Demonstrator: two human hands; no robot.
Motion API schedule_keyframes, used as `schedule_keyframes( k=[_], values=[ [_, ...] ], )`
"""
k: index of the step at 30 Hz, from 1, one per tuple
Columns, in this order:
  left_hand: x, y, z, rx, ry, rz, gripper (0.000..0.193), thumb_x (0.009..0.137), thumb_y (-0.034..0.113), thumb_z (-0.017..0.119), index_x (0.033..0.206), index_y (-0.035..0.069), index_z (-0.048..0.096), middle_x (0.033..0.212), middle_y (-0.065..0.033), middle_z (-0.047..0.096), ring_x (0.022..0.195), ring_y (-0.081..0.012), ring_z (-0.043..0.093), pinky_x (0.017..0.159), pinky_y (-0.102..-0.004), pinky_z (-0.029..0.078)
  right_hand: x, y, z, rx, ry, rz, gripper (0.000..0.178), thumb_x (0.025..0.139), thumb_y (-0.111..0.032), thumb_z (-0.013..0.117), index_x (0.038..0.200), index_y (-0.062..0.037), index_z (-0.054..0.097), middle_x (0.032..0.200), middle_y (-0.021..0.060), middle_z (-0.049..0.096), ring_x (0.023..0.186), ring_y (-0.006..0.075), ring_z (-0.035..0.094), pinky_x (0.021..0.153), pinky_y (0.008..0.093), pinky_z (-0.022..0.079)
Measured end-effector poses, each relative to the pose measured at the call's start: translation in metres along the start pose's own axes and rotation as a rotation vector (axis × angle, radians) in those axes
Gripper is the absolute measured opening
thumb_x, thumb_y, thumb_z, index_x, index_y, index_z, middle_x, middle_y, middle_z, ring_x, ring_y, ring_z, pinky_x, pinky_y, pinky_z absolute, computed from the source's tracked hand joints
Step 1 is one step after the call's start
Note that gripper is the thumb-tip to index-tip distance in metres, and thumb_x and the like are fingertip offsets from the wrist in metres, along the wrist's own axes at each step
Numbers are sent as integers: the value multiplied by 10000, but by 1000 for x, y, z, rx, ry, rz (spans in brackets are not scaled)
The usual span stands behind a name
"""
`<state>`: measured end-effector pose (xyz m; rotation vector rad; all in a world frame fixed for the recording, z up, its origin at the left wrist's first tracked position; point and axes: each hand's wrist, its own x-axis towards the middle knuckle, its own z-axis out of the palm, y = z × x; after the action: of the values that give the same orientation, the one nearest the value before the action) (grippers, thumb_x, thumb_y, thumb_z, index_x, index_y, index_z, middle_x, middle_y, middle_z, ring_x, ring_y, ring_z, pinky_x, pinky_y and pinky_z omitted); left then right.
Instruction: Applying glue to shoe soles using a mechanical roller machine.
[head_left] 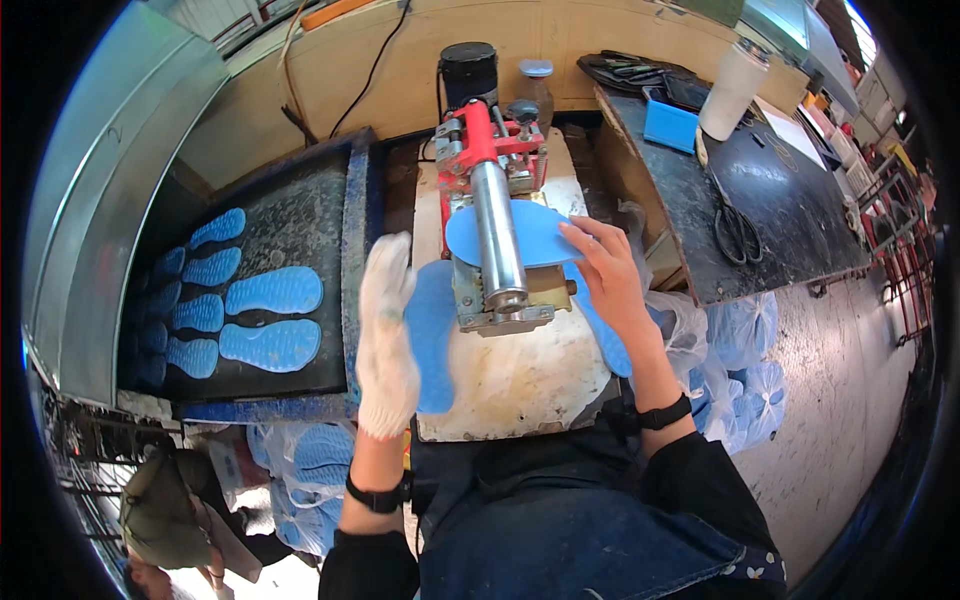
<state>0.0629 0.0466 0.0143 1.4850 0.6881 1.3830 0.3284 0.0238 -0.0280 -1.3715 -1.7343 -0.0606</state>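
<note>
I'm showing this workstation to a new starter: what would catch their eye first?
The red roller machine at centre, a blue sole lying under its steel roller. The bare right hand touches that sole; the gloved left hand is at another blue sole. At left, more soles line a dark conveyor.
</note>
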Motion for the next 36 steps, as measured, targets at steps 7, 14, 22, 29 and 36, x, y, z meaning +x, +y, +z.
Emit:
schedule_keyframes(
  k=[7, 14, 22, 29, 36],
  values=[
    [54, -54, 8, 504, -91, 328, 508, 993, 282, 405, 1405, -10, 345, 1417, -193, 380, 1331, -325, 354, 1114, -364, 250, -47, 35, 2, -14, 38, 179, 385, 846, -11, 602, 1225, -78, 595, 1205, 126, 589, 1115, 302, 537, 959, 373, 424],
    [28, -101, -9, 132, -58, -160, 614, 1004, 512, 252, 1449, 93, 306, 1315, -144, 432, 1199, -225, 415, 1053, -331, 306, -107, 85, 41, 302, -13, 516, 291, 940, -85, 513, 1213, 5, 560, 1183, 143, 586, 1088, 262, 561, 947, 332, 417],
    [-14, -93, -27, -324, -30, -473, 660, 1010, 509, 281, 1433, 5, 326, 1379, -119, 431, 1234, -177, 427, 1070, -326, 316, -133, 105, 58, -109, -233, 548, 158, 906, -92, 523, 1017, 11, 571, 915, 174, 569, 873, 341, 556, 752, 389, 437],
    [-55, -48, -41, -711, 104, -972, 552, 1003, 483, 323, 1246, 23, 509, 1155, -84, 610, 992, -207, 604, 933, -372, 469, -124, 65, 100, 116, -362, 409, 264, 932, -87, 520, 1152, 50, 569, 1090, 174, 635, 1001, 259, 606, 845, 348, 462],
    [-48, 12, -84, -981, 283, -598, 484, 1003, 457, 336, 1235, 59, 484, 1166, -106, 564, 1063, -242, 565, 950, -394, 463, -95, -1, 178, 532, -487, 497, 569, 901, -140, 612, 1381, -22, 330, 1050, 145, 602, 862, 198, 638, 707, 311, 517]
  ],
)
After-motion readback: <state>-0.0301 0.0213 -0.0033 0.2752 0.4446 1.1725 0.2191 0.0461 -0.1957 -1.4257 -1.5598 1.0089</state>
